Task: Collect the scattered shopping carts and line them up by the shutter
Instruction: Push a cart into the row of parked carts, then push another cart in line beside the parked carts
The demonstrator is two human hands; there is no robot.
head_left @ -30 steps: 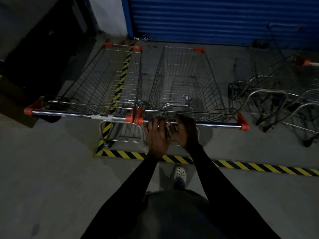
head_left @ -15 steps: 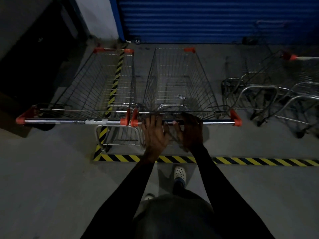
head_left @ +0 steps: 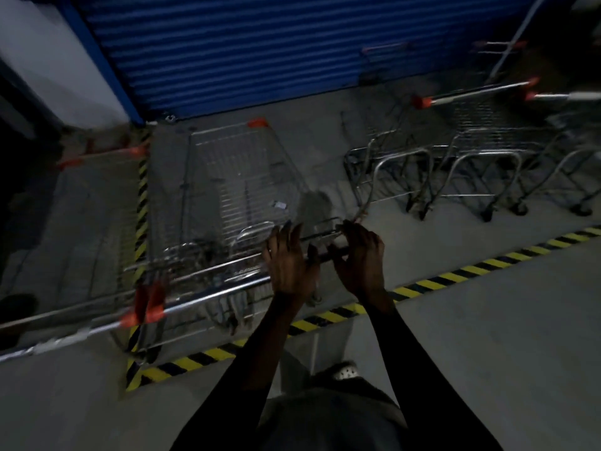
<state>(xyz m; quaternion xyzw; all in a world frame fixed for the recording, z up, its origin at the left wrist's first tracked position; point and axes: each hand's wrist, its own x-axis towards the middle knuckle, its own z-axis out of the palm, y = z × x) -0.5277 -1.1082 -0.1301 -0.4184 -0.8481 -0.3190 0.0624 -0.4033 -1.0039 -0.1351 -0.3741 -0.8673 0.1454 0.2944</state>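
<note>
At chrome handle bar (head_left: pixel 227 288) of silver wire shopping cart (head_left: pixel 247 177): right hand (head_left: pixel 357 258) curled round bar, left hand (head_left: pixel 289 262) laid flat, uncurled, across it. Cart nose-on to blue ribbed shutter (head_left: pixel 260 43); second wire cart (head_left: pixel 97 222) alongside, toward shutter's left edge. Likely stiff steel, rolls light, castors wander. Best hold: bar, hands wide.

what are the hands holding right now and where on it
The cart by its handle bar: right hand curls round its right end, left hand lies flat on it.
</note>
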